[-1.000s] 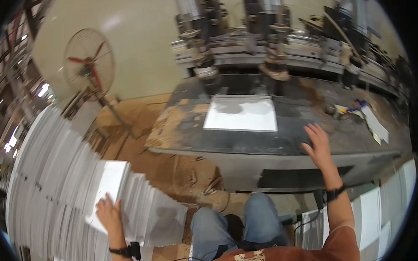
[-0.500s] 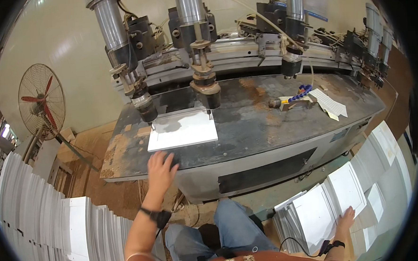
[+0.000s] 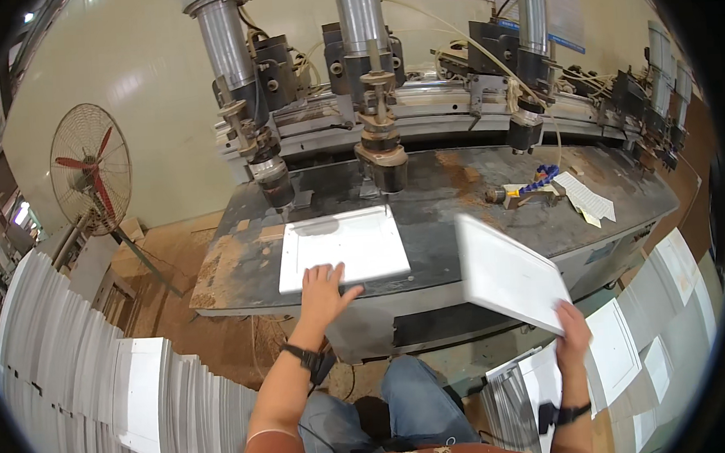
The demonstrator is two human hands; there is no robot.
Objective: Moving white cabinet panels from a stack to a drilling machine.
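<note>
A white panel (image 3: 351,239) with a recessed border lies flat on the dark machine table (image 3: 436,223), under two of the drill heads. My left hand (image 3: 324,296) rests on the panel's front edge, its fingers spread and its thumb stretched to the right. A second white panel (image 3: 508,272) hangs tilted in the air at the right, in front of the table edge. My right hand (image 3: 574,330) grips this one by its lower right corner; its fingertips are partly hidden.
Metal drill heads (image 3: 388,168) stand above the table's far side. A blue hose (image 3: 540,179) and a paper sheet (image 3: 586,197) lie on its right part. Stacked white panels (image 3: 142,398) rise at the left, and another stack (image 3: 615,349) at the right. A caged fan (image 3: 90,168) stands far left.
My right hand has lifted a panel from the right stack and swung it toward the table. The panel on the table has come toward me, and my left hand now touches it.
</note>
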